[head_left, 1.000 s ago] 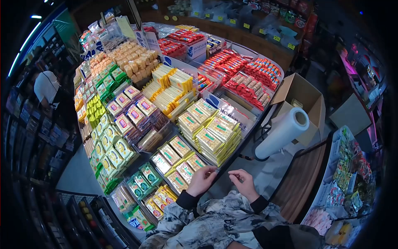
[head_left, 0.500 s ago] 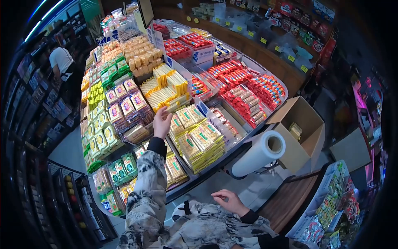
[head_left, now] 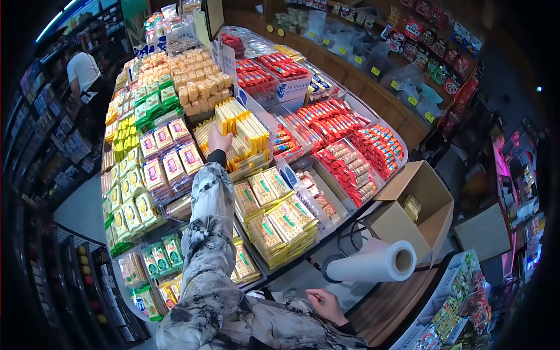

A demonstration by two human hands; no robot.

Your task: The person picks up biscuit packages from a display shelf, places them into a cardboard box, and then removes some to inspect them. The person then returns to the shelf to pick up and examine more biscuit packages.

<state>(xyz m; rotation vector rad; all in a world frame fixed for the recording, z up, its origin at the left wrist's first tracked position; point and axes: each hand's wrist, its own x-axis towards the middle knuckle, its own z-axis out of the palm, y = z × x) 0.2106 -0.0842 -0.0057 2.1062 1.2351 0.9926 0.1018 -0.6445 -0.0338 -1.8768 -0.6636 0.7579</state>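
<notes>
My left hand [head_left: 220, 140] reaches in among upright yellow-wrapped snack packets [head_left: 251, 131] in a display compartment. Its fingertips are hidden by the packets, so any grip on them cannot be made out. Below that compartment lie stacks of clear-and-yellow packaged crackers [head_left: 286, 219], under the outstretched left sleeve. Low in front of my body, my right hand [head_left: 328, 307] has its fingers loosely curled together, and nothing shows in them. A large roll of clear film [head_left: 367, 262] is just above and to the right of it.
Purple-labelled packets [head_left: 172, 163] and tan wrapped sweets [head_left: 198, 76] fill neighbouring compartments. Red-wrapped snacks [head_left: 332, 116] lie on the right side. An open cardboard box [head_left: 414, 221] stands beside the display. A person in a white top [head_left: 83, 70] is at the far left shelves.
My left hand has moved forward from the edge of the yellow packets in among them. My right hand appears lower in view, and the whole view has shifted slightly.
</notes>
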